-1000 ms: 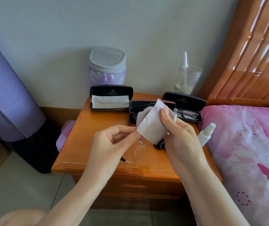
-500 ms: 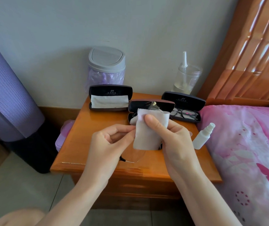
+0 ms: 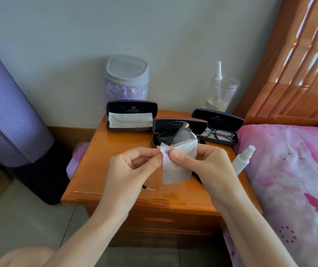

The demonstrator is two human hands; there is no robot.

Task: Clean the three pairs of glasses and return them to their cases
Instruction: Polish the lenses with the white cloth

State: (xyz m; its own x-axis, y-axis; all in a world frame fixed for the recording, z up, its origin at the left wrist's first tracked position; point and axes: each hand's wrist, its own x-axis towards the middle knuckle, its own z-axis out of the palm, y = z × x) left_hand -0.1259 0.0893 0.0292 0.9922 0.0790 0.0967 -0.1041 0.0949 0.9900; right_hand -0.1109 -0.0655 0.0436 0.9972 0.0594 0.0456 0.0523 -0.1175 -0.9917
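My left hand (image 3: 133, 166) pinches a thin-rimmed pair of glasses (image 3: 185, 136) over the nightstand; one temple tip pokes out below that hand. My right hand (image 3: 204, 164) pinches a white cleaning cloth (image 3: 175, 170) folded round the lower part of the glasses, thumb in front. One lens and a dark temple rise above the cloth. Three open cases stand behind. The left case (image 3: 132, 108) holds a white cloth, and the middle case (image 3: 198, 123) is partly hidden by the held glasses. In the right case (image 3: 217, 117) lies a black-framed pair (image 3: 219, 134).
A wooden nightstand (image 3: 115, 182) carries it all. A white spray bottle (image 3: 242, 160) lies at its right edge against the pink bed (image 3: 292, 180). A grey-lidded bin (image 3: 127, 79) and a clear cup (image 3: 220, 93) stand by the wall. A purple rolled mat (image 3: 6, 112) is at the left.
My right hand has brought the cloth left and down until its thumb meets my left fingers. The glasses have tilted, so a lens now shows above the cloth.
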